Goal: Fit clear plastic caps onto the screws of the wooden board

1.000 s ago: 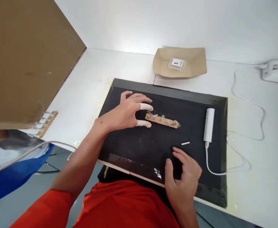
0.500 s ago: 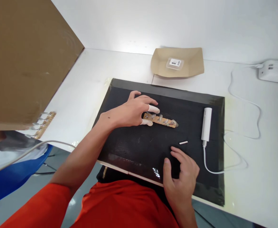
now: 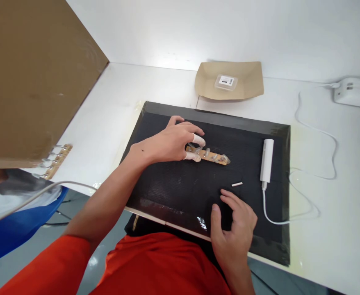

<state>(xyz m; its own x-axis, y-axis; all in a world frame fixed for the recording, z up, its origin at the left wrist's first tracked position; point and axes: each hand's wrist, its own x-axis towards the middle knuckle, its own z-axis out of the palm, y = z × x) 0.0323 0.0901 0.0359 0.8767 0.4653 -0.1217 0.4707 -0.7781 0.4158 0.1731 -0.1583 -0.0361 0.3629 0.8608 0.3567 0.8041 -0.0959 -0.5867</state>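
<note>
A narrow tan strip (image 3: 217,157) lies on the black mat, with small metal bits and clear, tube-like pieces along it. My left hand (image 3: 180,141) is over its left end. White covers sleeve the thumb and forefinger, which close in on that end from the near and far sides and hide part of it; the other fingers are bent above the mat. My right hand (image 3: 235,225) rests at the mat's near edge, fingers apart, holding nothing. A short white stick (image 3: 237,184) lies just beyond its fingertips.
A white cylindrical device (image 3: 266,160) with a cable lies on the right of the black mat (image 3: 174,184). Behind stands a paper tray (image 3: 247,84) holding a clear labelled box (image 3: 226,82). A similar strip (image 3: 58,162) sits by the brown panel (image 3: 38,82); a power strip (image 3: 355,92) is far right.
My left thumb has shifted slightly up and right, nearer the forefinger and over the strip's edge. My right hand and the white stick stay in place.
</note>
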